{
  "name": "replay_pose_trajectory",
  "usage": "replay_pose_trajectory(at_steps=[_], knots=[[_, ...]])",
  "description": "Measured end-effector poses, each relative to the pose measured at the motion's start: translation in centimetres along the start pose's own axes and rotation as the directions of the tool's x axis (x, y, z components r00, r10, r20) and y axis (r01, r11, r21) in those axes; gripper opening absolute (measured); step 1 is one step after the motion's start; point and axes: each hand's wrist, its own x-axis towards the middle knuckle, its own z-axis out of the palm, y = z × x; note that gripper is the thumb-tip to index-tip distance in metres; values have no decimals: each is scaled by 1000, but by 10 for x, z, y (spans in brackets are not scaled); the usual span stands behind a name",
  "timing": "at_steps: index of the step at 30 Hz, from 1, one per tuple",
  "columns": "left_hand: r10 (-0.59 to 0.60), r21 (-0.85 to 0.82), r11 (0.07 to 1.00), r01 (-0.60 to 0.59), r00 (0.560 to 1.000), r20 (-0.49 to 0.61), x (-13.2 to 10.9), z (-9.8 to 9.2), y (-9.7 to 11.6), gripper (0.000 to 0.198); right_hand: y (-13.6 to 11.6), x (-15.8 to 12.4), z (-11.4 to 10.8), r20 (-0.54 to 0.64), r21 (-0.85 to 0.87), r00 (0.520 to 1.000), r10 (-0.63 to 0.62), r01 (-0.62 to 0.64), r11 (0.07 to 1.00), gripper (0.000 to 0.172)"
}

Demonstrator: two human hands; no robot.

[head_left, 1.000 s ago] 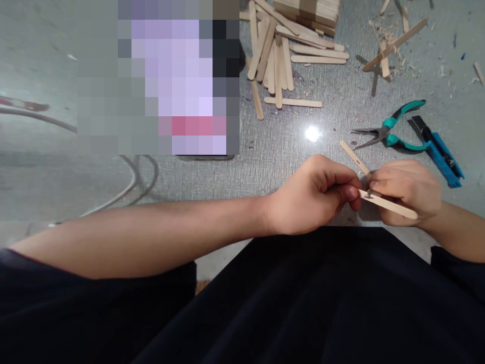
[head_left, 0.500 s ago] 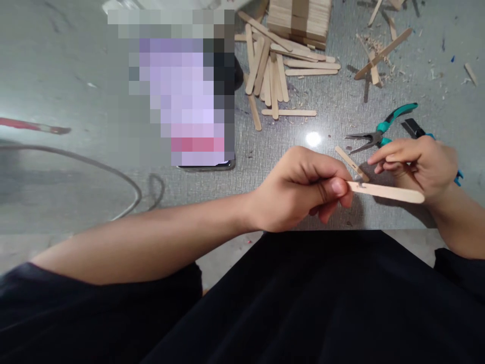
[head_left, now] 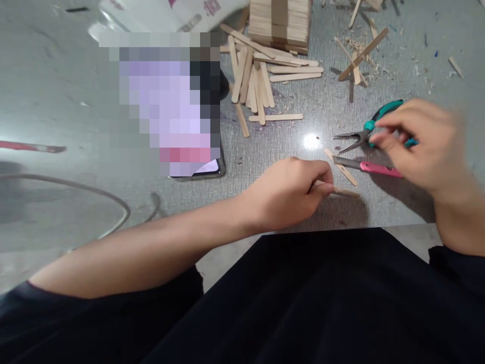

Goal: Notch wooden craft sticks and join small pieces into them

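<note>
My left hand (head_left: 291, 194) is closed, pinching a wooden craft stick (head_left: 346, 192) low over the front of the table; the stick shows nearly edge-on. My right hand (head_left: 424, 144) hovers over the teal-handled pliers (head_left: 366, 135), partly blurred, thumb and forefinger apart with nothing visible between them. Partly beneath it lies a pink craft knife (head_left: 379, 169), its blade pointing left. The blade crosses another craft stick (head_left: 346, 174) that has a small slot in it and rests on the table.
Loose craft sticks (head_left: 259, 83) are heaped beside a banded stack of sticks (head_left: 280, 25). Crossed sticks (head_left: 356, 60) stand among wood shavings at the back right. A phone (head_left: 215, 169), mostly pixelated, lies left of centre. A grey cable (head_left: 113, 197) curves across the left side.
My left hand has turned and lowered the stick toward the table. My right hand has moved up over the pliers, and the pink craft knife now shows on the table.
</note>
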Motion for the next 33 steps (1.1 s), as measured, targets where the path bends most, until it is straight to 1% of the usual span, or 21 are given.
replay_pose_trajectory(at_steps=[3,5,6,8,9,10,11,14,16,18,20,22,24,26,27,28,29,30,31,32,33], knots=[[-23,125,992,25,999,-23,-1,0,1,22,9,-6,-35,-55,-115,976,209,-214,970,21],[-14,187,982,19,1000,-27,0,2,-1,23,18,-18,-49,13,-309,917,399,-376,874,33],[-4,218,976,10,1000,-27,1,3,-1,23,23,-26,-52,53,-409,869,493,-431,804,43],[0,276,961,11,999,-38,2,5,-3,22,34,-41,-50,94,-531,779,620,-488,693,58],[-6,304,953,21,999,-50,2,6,-4,21,40,-48,-46,96,-550,762,640,-496,672,59],[-12,331,943,33,998,-66,2,7,-4,22,44,-53,-42,68,-553,755,653,-516,654,53],[-14,356,933,43,996,-83,3,8,-5,23,47,-57,-38,41,-533,725,688,-566,629,47],[18,396,917,41,989,-145,5,10,-8,24,51,-67,-33,6,-463,604,797,-704,538,42],[61,408,913,24,979,-195,5,11,-11,20,51,-75,-34,-11,-424,612,791,-719,551,42],[127,449,894,-6,962,-241,5,13,-13,19,50,-85,-35,-84,-396,637,766,-727,561,40],[226,533,844,-60,941,-251,1,17,-12,23,51,-96,-33,-172,-292,657,734,-746,599,41],[345,640,756,-136,914,-213,-6,22,-8,29,49,-104,-27,-220,-36,700,679,-702,712,46],[439,727,656,-205,886,-147,-16,28,-2,30,43,-107,-23,-231,289,756,613,-548,785,52],[456,793,573,-209,885,-96,-26,33,3,26,31,-106,-26,-199,542,805,560,-386,747,46],[468,817,536,-211,880,-80,-31,35,4,35,23,-105,-32,-172,629,813,556,-343,698,34],[467,832,506,-228,883,-41,-36,37,5,50,14,-103,-40,-104,689,822,560,-346,637,24],[464,836,489,-249,886,-7,-39,38,4,63,4,-102,-49,-1,742,849,528,-354,570,22],[460,834,480,-271,888,23,-41,39,2,74,-6,-100,-59,157,769,876,455,-398,501,32],[445,831,480,-283,894,48,-43,40,-1,83,-17,-99,-68,407,733,858,313,-511,449,38],[437,828,481,-287,898,58,-43,41,-6,91,-27,-99,-74,526,680,820,226,-565,467,37],[436,828,480,-291,898,64,-42,43,-11,98,-37,-99,-77,532,662,823,202,-552,507,36]])
